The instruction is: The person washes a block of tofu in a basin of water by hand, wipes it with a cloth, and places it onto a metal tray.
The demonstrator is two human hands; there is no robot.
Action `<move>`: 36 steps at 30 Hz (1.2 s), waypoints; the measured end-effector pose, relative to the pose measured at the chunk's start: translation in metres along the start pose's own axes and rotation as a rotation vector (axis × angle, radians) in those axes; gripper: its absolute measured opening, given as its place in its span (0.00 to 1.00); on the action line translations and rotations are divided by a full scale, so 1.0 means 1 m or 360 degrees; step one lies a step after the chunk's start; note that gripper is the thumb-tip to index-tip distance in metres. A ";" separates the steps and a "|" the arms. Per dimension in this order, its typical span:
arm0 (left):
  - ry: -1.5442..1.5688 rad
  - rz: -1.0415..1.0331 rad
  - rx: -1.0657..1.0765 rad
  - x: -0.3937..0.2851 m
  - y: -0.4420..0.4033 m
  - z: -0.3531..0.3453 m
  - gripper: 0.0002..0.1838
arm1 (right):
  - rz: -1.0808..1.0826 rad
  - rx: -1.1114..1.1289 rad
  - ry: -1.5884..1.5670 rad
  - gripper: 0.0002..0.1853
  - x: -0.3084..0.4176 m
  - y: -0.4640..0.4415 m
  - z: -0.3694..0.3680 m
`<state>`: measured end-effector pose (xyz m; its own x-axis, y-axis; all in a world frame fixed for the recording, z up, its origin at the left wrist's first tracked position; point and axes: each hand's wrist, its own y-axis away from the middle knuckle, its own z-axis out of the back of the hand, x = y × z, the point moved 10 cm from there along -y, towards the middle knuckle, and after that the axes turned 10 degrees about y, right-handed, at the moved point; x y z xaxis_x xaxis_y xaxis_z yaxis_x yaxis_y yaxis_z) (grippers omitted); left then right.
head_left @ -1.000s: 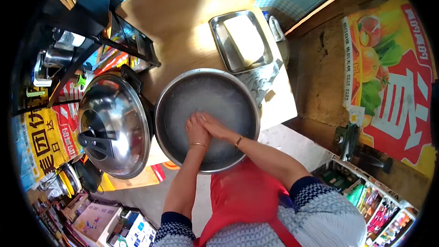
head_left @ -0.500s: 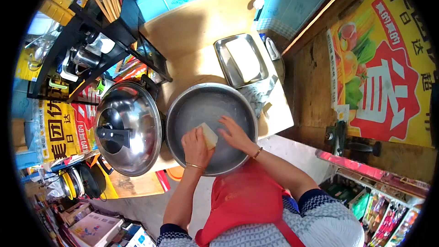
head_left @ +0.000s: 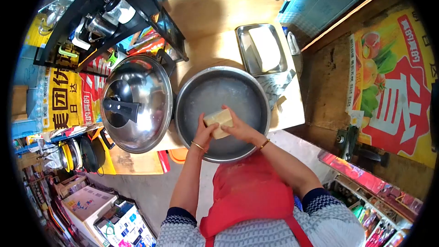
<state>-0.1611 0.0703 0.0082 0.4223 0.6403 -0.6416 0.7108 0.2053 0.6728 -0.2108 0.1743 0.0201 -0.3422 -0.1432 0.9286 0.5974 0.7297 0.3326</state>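
Observation:
A pale, squarish block point(head_left: 219, 120) is held between my two hands over the large metal basin point(head_left: 182, 130). My left hand point(head_left: 204, 131) grips its left side, thumb across the near face. On the right side, my right hand point(head_left: 238, 127) holds it with thumb and fingers. Whitish, cloudy liquid seems to lie in the basin. Behind and to the right, a metal tray point(head_left: 247, 59) bears a larger pale block point(head_left: 265, 49).
A domed, lidded pan point(head_left: 148, 110) stands left of the basin. Behind it is a black rack point(head_left: 160, 23) with cups and utensils. A crumpled cloth point(head_left: 276, 83) lies by the tray. A wooden board point(head_left: 132, 162) is at the front left.
My hands were pressed together low in the basin; then my left hand lifted the block, with my right hand apart. Now both hold it. The view has shifted.

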 end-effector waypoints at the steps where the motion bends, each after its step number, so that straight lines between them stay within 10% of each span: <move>1: 0.0006 0.0002 -0.0009 0.001 -0.002 0.001 0.39 | 0.0074 -0.0055 0.0039 0.40 0.003 -0.001 0.004; 12: -0.0872 -0.0531 -0.0826 0.007 -0.010 0.038 0.38 | -0.0429 -0.0388 0.0007 0.20 -0.049 -0.030 0.017; 17: -0.1384 -0.0724 -0.0987 -0.006 -0.015 0.027 0.40 | 0.0148 -0.1098 0.1495 0.18 0.000 -0.007 0.058; 21: -0.1658 -0.0535 -0.0943 -0.001 -0.030 0.016 0.40 | -0.0285 -0.1116 0.0977 0.22 -0.096 -0.017 0.070; 36: -0.0975 -0.0598 -0.0466 0.061 -0.076 0.040 0.42 | -0.0467 0.0123 0.1062 0.35 -0.063 -0.038 0.008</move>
<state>-0.1671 0.0646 -0.0969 0.4785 -0.0169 -0.8779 0.7262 0.5697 0.3849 -0.2179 0.1604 -0.0522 0.0492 -0.6987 0.7137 0.4879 0.6403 0.5932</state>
